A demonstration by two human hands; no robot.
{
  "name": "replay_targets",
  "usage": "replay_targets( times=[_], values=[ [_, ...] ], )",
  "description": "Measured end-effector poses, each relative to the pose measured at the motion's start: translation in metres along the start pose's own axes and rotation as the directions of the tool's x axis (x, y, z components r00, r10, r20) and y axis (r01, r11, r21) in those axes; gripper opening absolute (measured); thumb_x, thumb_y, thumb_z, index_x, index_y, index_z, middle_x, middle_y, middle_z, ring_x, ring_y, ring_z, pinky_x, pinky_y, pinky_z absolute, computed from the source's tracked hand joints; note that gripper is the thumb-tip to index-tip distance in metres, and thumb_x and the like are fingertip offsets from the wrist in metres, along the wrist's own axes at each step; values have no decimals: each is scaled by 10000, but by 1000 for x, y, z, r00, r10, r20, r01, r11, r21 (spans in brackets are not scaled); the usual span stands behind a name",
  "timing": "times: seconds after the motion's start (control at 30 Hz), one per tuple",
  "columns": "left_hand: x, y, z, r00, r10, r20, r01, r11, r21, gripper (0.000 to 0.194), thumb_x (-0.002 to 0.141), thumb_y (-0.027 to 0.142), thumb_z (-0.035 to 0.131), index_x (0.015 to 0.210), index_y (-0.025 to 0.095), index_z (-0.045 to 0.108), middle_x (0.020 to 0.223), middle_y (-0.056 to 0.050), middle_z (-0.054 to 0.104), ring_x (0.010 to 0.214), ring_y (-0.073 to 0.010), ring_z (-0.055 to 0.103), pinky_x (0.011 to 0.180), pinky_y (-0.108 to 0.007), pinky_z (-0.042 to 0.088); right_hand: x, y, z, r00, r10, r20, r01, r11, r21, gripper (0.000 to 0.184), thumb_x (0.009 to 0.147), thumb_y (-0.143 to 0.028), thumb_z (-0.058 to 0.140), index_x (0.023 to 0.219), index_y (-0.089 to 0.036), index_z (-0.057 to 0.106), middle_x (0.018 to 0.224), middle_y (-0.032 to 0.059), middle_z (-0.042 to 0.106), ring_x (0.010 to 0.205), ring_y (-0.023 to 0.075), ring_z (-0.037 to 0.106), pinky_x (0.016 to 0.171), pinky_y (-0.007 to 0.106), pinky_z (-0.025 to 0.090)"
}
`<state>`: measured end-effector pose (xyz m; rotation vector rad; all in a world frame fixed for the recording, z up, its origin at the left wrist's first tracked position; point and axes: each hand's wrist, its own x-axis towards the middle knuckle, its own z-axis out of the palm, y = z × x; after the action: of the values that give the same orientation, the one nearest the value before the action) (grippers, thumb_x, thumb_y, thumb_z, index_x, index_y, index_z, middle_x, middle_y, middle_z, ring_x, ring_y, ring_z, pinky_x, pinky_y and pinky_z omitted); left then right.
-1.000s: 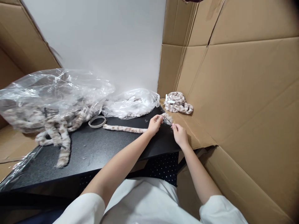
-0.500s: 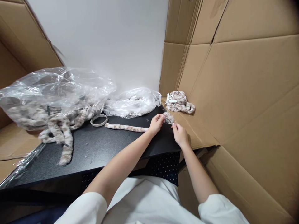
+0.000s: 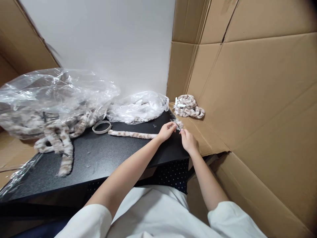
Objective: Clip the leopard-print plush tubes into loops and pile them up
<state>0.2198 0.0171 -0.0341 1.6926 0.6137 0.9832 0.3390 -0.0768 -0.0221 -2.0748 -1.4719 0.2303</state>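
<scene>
From near to far: the left hand [image 3: 167, 131] and right hand [image 3: 188, 140] pinch closed on a thin dark piece [image 3: 178, 127], too small to identify. From nine o'clock, a spotted plush strip [image 3: 133, 134] reaches the left hand, which hides its end. Between nine and ten, a big clear bag [image 3: 64, 77], cut off leftward, contains plush lengths; at ten, a smaller bag's [image 3: 148, 100] contents blur.
</scene>
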Motion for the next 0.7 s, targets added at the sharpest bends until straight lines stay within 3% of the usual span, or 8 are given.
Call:
replay_targets(
  times=[0.37,0.7],
  values=[
    [3,-1,0,999,32,-8,-30,987,157,329,831,448,487,654,172,510,592,25,523,566,-98,424,609,-236,348,-1,-9,-2,999,51,20,-49,997,-60,443,1020,-358,240,995,-193,650,996,110,721,908,235,649,683,278,361],
    [3,0,1,1000,21,-21,-18,987,160,312,827,418,486,637,171,508,564,30,509,548,-96,422,599,-233,346,2,-7,-2,996,80,40,-78,996,-33,433,1015,-364,256,991,-203,658,1013,92,716,927,218,646,730,275,392]
  ],
)
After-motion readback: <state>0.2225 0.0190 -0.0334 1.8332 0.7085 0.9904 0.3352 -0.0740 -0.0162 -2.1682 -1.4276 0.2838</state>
